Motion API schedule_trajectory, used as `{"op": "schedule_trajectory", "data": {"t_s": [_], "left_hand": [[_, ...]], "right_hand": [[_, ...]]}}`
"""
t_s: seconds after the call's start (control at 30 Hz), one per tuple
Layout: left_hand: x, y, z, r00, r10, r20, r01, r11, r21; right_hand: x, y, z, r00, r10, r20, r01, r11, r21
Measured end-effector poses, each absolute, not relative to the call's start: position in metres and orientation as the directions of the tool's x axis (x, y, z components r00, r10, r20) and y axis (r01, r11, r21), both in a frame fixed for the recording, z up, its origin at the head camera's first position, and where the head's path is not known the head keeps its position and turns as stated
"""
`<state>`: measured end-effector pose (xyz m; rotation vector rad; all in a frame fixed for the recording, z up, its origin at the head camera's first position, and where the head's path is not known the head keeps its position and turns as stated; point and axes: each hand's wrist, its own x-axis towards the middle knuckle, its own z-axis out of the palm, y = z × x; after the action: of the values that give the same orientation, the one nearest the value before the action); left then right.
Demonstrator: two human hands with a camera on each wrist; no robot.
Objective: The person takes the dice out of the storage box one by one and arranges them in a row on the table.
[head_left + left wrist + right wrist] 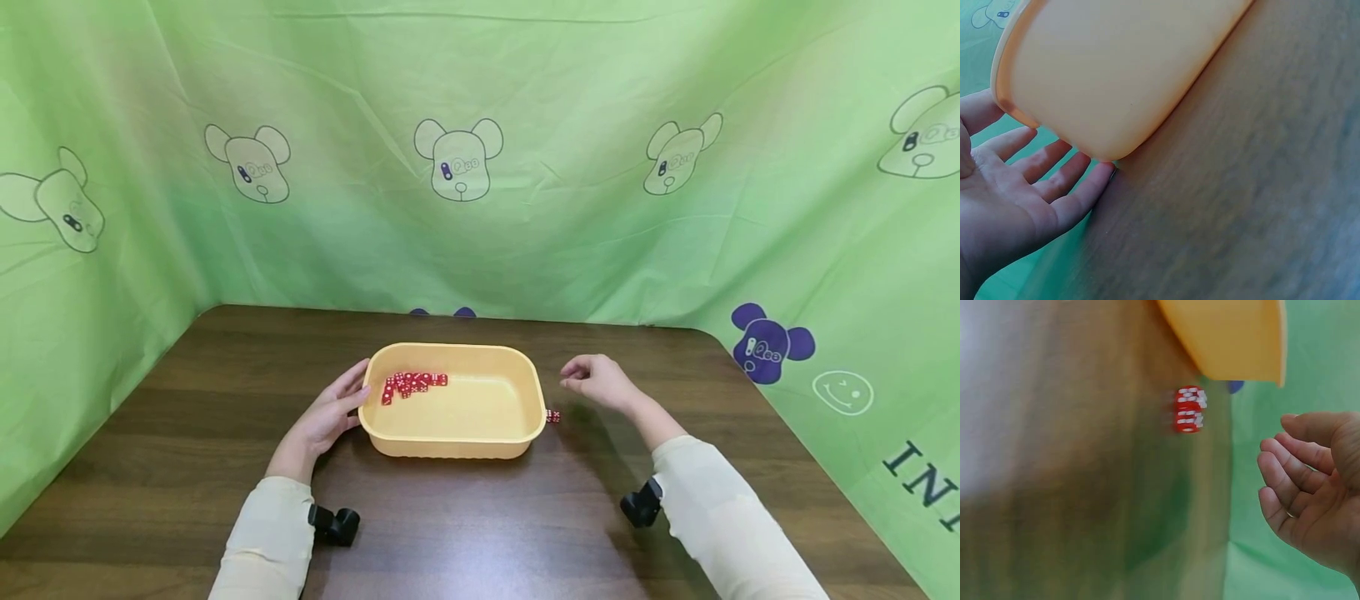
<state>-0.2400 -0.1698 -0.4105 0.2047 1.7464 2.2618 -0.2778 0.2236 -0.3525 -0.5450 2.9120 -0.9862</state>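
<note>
A yellow plastic tub (465,448) stands on the table with several red dice (412,383) gathered inside at its left end. My left hand (333,414) rests against the tub's left end. Its thumb lies at the rim, and its nearly straight fingers are spread along the outer wall in the left wrist view. On the table just outside the tub's right end sit red dice (1189,409), partly hidden by the rim in the head view. Right of them and above the table is my right hand (600,383), its fingers loosely bent and nothing visible between them.
The brown wooden table (420,533) ends at a green patterned cloth (345,242) that hangs behind it and along both sides. A small black camera is strapped to each wrist.
</note>
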Motion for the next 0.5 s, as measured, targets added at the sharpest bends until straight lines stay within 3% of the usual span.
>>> {"op": "schedule_trajectory", "data": {"t_s": [0.5], "left_hand": [[-0.239, -0.170, -0.410, -0.953, 0.297, -0.063, -0.136, -0.235, 0.962]], "right_hand": [[-0.303, 0.193, -0.317, -0.952, -0.291, 0.096, -0.269, 0.644, -0.716]]}}
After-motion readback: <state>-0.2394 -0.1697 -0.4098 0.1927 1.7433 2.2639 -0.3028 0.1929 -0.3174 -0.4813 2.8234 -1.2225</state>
